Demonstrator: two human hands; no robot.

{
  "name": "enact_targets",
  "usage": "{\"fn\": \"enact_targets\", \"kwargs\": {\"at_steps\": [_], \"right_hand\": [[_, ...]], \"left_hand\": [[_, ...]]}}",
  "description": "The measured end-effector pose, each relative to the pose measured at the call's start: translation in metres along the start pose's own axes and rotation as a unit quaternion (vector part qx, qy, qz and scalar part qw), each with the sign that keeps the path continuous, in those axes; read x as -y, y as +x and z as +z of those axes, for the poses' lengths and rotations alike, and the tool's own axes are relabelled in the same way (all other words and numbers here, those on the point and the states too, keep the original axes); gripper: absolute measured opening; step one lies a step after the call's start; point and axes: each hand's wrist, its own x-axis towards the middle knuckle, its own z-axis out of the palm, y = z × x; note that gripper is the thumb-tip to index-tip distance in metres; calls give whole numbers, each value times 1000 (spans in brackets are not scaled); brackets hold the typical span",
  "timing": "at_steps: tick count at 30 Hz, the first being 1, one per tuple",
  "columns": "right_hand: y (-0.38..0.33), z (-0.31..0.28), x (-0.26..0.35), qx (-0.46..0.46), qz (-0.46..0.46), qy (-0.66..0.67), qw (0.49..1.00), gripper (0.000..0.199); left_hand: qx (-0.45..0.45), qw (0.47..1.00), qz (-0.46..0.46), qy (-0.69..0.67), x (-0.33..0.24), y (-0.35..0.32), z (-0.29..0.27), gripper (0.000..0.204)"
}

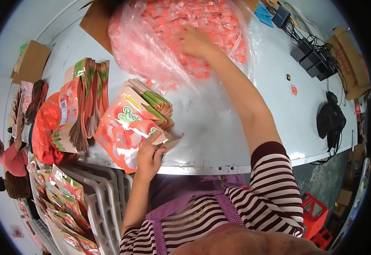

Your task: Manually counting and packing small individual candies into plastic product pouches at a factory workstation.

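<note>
My left hand grips the open edge of a red and pink printed pouch near the table's front edge, thumb and fingers pinched on it. Under and behind that pouch lies a stack of flat pouches with green ends. My right hand reaches far over the table into a heap of small wrapped pink-red candies. Its fingers are blurred among the candies, so their grip is unclear. A clear plastic bag lies around the heap, inside an opened cardboard box.
More bundled pouches stand at the left by a red plastic bag. Filled pouches sit in stacked grey crates below. Black power adapters with cables and a black bag lie at the right. Two people work at far left.
</note>
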Motion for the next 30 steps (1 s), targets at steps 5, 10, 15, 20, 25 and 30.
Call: {"fn": "enact_targets", "kwargs": {"at_steps": [5,10,15,20,25,30], "right_hand": [[-86,-20,1,53,27,-137,989,51],[-145,-33,-5,68,5,-73,995,40],[-200,-48,-5,41,-41,-15,998,29],[-249,-56,-6,-9,-95,-62,993,24],[-307,-76,-9,-96,-15,-53,994,25],[-372,-68,8,-205,146,119,960,29]], "left_hand": [[0,1000,-8,18,4,-6,0,14],[0,1000,-7,12,2,-5,1,11],[-16,998,49,20,9,-5,3,12],[-15,998,44,38,13,-8,5,12],[-16,999,35,32,14,-8,4,11],[-25,998,35,44,14,-10,3,11]]}}
